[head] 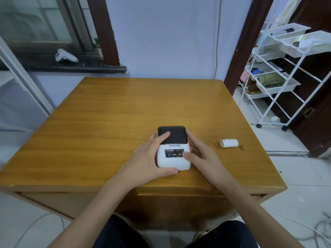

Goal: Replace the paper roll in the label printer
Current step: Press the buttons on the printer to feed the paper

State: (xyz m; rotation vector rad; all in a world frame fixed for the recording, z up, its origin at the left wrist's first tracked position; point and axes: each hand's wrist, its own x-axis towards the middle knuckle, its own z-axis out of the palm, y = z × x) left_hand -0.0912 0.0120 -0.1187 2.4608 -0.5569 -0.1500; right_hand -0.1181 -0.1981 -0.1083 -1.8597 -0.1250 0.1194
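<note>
While both hands cup it, the label printer (173,149) sits flat on the wooden table (111,113), just below and right of frame centre, lid closed: black panel on the far half, white body with a dark button strip on the near half.

Head view, only one:
- Left hand (148,161) wraps the printer's left side. Index finger lies on the black lid, thumb presses along the near bottom edge. Fingers spread moderately, gripping the body.
- Right hand (200,156) is against the printer's right side. Thumb tip touches the right end of the button strip; the other fingers curl over the right edge, where a bit of orange trim shows. Narrow, curled grip on the casing.
- Paper roll (229,143) lies on its side on the table, right of the printer, well apart from it, nothing touching it. White, hollow end facing left.
- White wire shelf cart (279,74) stands at the upper right of the frame, on the floor beyond the table.
- White handheld controller (65,55) lies on the dark window sill, upper left.
- Dark trouser legs at bottom centre.
</note>
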